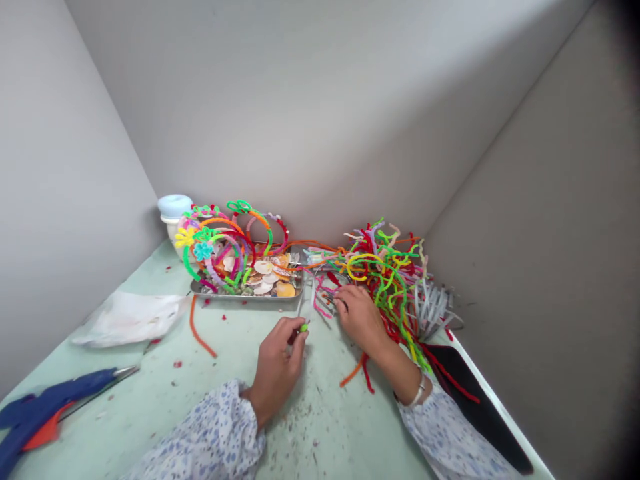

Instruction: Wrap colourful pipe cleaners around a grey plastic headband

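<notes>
Left hand point(277, 360): mine, nearly closed; thumb and forefinger pinch a green bit point(303, 327), the other fingers are curled under, and the wrist rests on the desk point(330, 427).
Right hand point(361, 315): palm down, fingers bent, tips among pink and grey strands at the near edge of the pile point(385, 270). I cannot tell whether it grips anything.
Green bit: short, sticking out of my pinch and pointing away from me. It sits mid-desk, just in front of the tray point(250, 294).
Strip point(307, 299): pale and narrow, lying between my two hands. Its near end meets the green bit and its far end reaches the tray's right corner.
Strip axis: near to far, leaning slightly right.
Tray: metal, holding shells point(270, 272) and bright hoops point(225, 240) standing on edge.
Jar point(175, 208): white lid, behind the tray's left end, against the wall.
Pile: tangled pipe cleaners, red, green and yellow, running under my right forearm.
Grey bands point(433, 305): fanned out right of the pile.
Orange stem point(199, 331): loose, left of my left hand.
Bag point(130, 317): crumpled plastic, far left.
Glue gun point(50, 399): blue, near left corner, nozzle pointing right.
</notes>
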### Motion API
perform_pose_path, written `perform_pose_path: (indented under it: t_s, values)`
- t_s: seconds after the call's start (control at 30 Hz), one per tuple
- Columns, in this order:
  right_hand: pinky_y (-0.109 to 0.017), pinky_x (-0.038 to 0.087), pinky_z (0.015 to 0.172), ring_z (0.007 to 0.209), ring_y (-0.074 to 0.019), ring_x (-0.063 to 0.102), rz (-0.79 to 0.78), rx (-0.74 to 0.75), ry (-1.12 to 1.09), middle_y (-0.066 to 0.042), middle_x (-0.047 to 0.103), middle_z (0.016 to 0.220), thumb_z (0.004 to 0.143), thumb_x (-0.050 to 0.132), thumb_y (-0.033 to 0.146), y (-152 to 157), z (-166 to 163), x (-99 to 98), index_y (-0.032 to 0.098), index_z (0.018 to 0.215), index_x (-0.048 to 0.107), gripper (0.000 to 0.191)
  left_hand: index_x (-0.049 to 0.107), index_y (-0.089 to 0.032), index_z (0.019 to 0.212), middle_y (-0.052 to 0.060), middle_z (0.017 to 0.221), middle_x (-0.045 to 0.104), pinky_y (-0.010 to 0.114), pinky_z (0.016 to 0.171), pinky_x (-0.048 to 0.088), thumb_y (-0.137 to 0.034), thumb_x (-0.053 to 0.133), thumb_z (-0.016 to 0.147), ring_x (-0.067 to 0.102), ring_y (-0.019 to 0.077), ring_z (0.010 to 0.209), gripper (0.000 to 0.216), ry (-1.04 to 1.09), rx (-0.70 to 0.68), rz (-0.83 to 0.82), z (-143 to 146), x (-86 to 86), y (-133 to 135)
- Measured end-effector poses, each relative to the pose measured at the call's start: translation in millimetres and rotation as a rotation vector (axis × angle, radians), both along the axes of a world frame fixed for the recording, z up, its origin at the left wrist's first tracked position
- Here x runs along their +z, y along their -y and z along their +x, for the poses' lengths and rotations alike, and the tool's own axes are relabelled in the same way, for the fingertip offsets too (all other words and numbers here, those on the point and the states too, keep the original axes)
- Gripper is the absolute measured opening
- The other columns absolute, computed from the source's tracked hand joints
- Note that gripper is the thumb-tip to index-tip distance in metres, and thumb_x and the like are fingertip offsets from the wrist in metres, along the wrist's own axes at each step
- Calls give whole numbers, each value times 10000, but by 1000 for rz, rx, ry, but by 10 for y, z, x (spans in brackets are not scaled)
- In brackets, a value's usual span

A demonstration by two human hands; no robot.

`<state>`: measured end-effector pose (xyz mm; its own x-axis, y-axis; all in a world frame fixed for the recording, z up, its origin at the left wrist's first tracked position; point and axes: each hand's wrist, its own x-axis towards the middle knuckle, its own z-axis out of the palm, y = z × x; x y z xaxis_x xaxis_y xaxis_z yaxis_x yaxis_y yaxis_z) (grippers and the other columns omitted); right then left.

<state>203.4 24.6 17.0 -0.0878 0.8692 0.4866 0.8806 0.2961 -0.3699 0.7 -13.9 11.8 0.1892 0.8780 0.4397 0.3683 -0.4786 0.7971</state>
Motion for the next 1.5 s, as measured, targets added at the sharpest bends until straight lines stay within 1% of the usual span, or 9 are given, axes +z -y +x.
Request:
perform_pose_path:
  t_s: [0.1, 0.27, 0.53, 0.7, 0.77, 1.0, 1.13, 1.33, 1.5]
  values:
    - [-402, 375, 917, 980, -259, 535, -35, -79, 181, -115, 642, 990, 884, 467, 194, -73, -14, -33, 191, 896, 686, 219, 567, -187, 1006, 25, 855, 570, 248, 719, 427, -189, 458, 892, 525, 137, 758, 157, 2, -14, 14, 0, 10, 7]
    - [-374, 384, 874, 934, -260, 553, -103, -145, 289, -135, 649, 955, 895, 466, 226, -106, -22, -25, 173, 877, 682, 224, 573, -184, 996, 27, 846, 574, 243, 709, 427, -175, 465, 882, 528, 138, 748, 158, 4, -17, 26, -2, 12, -3]
    - [-336, 385, 879, 939, -257, 551, -155, -152, 312, -144, 670, 908, 887, 485, 223, -141, 34, -4, 131, 873, 674, 211, 568, -176, 993, 27, 838, 563, 245, 696, 421, -170, 479, 880, 522, 137, 753, 144, -17, -37, 60, -11, -11, -7]
    - [-317, 391, 881, 942, -229, 555, -138, -132, 269, -113, 673, 939, 894, 467, 205, -99, 102, 113, 158, 896, 673, 211, 560, -178, 1005, 26, 848, 556, 247, 707, 419, -175, 486, 882, 513, 133, 754, 144, -5, -26, 55, -17, -25, -5]
    - [-313, 408, 867, 944, -223, 562, -95, -121, 153, -88, 680, 945, 868, 511, 207, -77, 172, 164, 167, 940, 672, 181, 557, -176, 1006, 27, 849, 554, 248, 704, 418, -177, 485, 881, 508, 134, 747, 144, -3, -19, 49, -16, -28, -4]
    - [-326, 461, 767, 806, -197, 626, -20, -178, -244, -47, 689, 876, 812, 566, 250, -66, 387, 217, 191, 886, 647, 125, 551, -176, 1003, 23, 840, 539, 250, 702, 409, -185, 475, 888, 494, 132, 742, 139, -4, -28, 26, -16, -3, 3]
    - [-315, 478, 724, 760, -180, 627, -46, -82, -490, -31, 673, 862, 803, 579, 284, -65, 390, 261, 194, 938, 602, 163, 549, -176, 1002, 20, 838, 533, 254, 708, 405, -198, 478, 891, 489, 132, 742, 134, -5, -25, 13, -21, -15, -2]
    - [-302, 491, 727, 766, -167, 624, -43, -2, -839, -11, 656, 824, 775, 642, 291, 28, 342, 497, 204, 919, 611, 172, 548, -185, 1012, 13, 823, 534, 251, 704, 404, -219, 478, 894, 487, 132, 734, 141, 4, -27, -26, -19, -32, -12]
    - [-274, 515, 736, 788, -140, 648, 87, 98, -1188, 16, 651, 833, 763, 674, 253, 67, 313, 639, 221, 903, 632, 149, 548, -184, 1021, 14, 835, 555, 247, 710, 412, -237, 483, 891, 499, 131, 739, 154, 29, -35, -76, -18, -21, -5]
